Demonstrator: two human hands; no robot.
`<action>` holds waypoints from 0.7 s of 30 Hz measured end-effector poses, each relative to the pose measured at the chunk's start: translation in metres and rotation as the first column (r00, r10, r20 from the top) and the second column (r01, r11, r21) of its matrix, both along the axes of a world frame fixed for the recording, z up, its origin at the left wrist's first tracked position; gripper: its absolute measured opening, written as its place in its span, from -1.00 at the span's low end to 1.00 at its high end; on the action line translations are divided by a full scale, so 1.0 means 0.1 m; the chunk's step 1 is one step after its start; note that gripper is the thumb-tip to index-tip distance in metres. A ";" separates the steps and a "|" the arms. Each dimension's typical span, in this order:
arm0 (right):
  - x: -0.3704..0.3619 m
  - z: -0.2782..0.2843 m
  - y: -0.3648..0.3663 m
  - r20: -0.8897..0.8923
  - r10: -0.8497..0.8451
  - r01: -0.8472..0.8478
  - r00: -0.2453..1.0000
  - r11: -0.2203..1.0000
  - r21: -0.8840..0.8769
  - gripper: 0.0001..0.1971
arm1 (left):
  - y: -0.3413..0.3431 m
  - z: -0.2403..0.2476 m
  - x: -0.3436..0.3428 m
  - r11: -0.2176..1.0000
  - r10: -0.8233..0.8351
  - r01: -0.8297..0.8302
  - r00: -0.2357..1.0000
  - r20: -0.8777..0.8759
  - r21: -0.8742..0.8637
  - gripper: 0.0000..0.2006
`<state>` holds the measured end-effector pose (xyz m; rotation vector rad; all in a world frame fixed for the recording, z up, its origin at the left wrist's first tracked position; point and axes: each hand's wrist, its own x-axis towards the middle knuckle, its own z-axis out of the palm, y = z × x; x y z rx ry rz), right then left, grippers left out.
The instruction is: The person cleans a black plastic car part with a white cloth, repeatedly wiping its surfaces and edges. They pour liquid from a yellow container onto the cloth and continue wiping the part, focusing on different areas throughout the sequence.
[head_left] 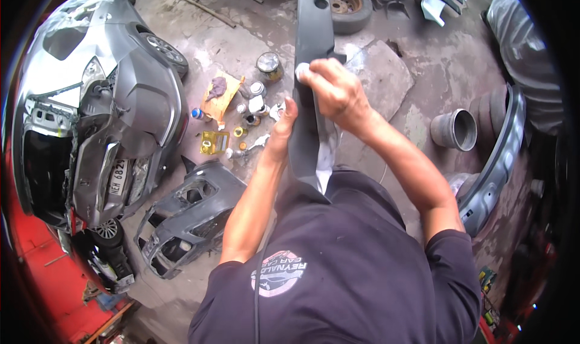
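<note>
The long panel [313, 54] stands between my hands: my left hand [283, 126] on its left edge, my right hand [335, 90] just above. Left of my grip lie the cans [257, 99], further left (well apart) the car [103, 102]; the pipe piece [454, 129] sits right.

A stained, cracked concrete floor [417, 84] fills the scene under flat daylight. At the left stands a grey car [103, 102] with its front stripped, and a detached grey bumper [187, 217] lies on the floor just beside it. Paint cans [269, 66], small jars and a rag on cardboard [220, 96] cluster near the middle. A spare wheel [349, 5] lies at the top, a grey funnel-shaped pipe piece [454, 129] at the right, near a curved grey body panel [498, 162].
</note>
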<state>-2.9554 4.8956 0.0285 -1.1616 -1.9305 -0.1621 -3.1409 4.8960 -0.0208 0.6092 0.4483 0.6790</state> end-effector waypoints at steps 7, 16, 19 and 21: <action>-0.36 -0.32 -0.59 -0.146 0.393 -0.411 0.908 0.902 -0.131 -0.75 | 0.14 0.19 0.08 0.996 0.082 -0.085 0.985 0.149 0.012 -0.13; -0.44 -0.34 -0.44 -0.142 0.282 -0.306 0.949 0.933 -0.188 -0.78 | 0.03 -0.10 0.03 0.984 0.150 -0.134 0.979 0.141 -0.116 -0.13; -0.48 -0.48 -0.68 -0.020 0.389 -0.384 0.921 0.900 -0.205 -0.81 | 0.01 0.03 0.10 0.970 0.227 -0.214 0.968 0.110 -0.117 -0.08; -0.39 -0.37 -0.40 0.017 0.314 -0.304 0.949 0.930 -0.206 -0.84 | 0.01 -0.23 -0.09 0.986 0.048 -0.011 0.974 0.222 -0.164 -0.10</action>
